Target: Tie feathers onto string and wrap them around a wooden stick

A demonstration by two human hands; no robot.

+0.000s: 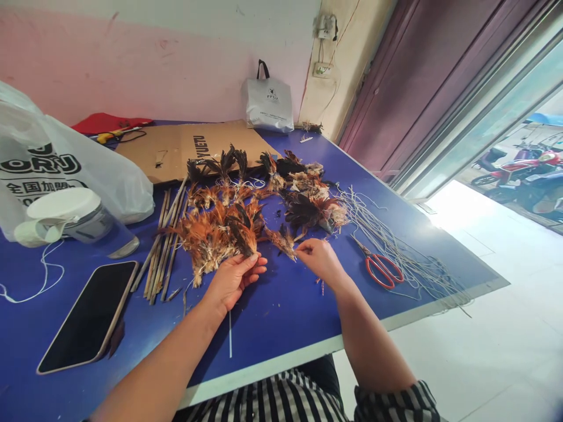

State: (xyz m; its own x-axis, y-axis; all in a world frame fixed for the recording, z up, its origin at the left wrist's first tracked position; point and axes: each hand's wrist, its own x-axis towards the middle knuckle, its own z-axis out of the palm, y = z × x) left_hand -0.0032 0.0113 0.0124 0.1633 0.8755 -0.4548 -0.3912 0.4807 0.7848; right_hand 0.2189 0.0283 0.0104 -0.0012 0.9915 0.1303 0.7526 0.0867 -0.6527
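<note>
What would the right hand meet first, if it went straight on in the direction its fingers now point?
Most likely the small orange-brown feather bunch, just to the left of the right hand. The fingers may already touch its pale end; the depth there is unclear.

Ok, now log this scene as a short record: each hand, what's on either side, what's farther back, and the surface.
left hand: pinching the base of a black-and-orange feather bunch
right hand: fingertips at the end of a smaller bunch; grip unclear
left side: sticks, phone
right side: red-handled scissors, pale strings
farther back: cardboard, silver bag
surface: blue table
</note>
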